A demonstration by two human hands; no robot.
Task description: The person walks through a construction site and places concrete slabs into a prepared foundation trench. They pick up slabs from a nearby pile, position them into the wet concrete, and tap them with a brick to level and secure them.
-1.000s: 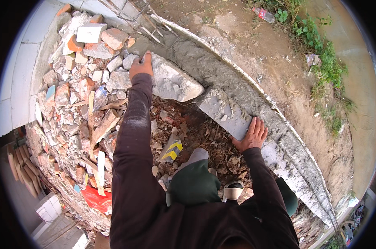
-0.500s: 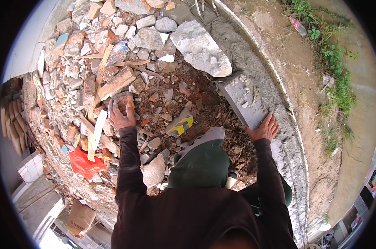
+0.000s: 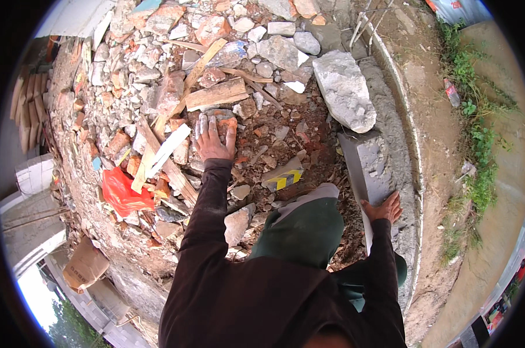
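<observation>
Grey block (image 3: pixel 365 163) is sitting on mortar-topped wall (image 3: pixel 402 155), far end just beside big pale stone (image 3: pixel 345 91). R hand (image 3: pixel 384 209) is resting spread on its nr end, thumb apart. L hand (image 3: pixel 214 144) is lying over orange brick chunk (image 3: pixel 228 122) amid rubble (image 3: pixel 146 75), thumb apart; can't tell if gripping.

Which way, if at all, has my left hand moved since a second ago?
Yes: your left hand has moved left, away from the big pale stone, to an orange brick piece.
</observation>
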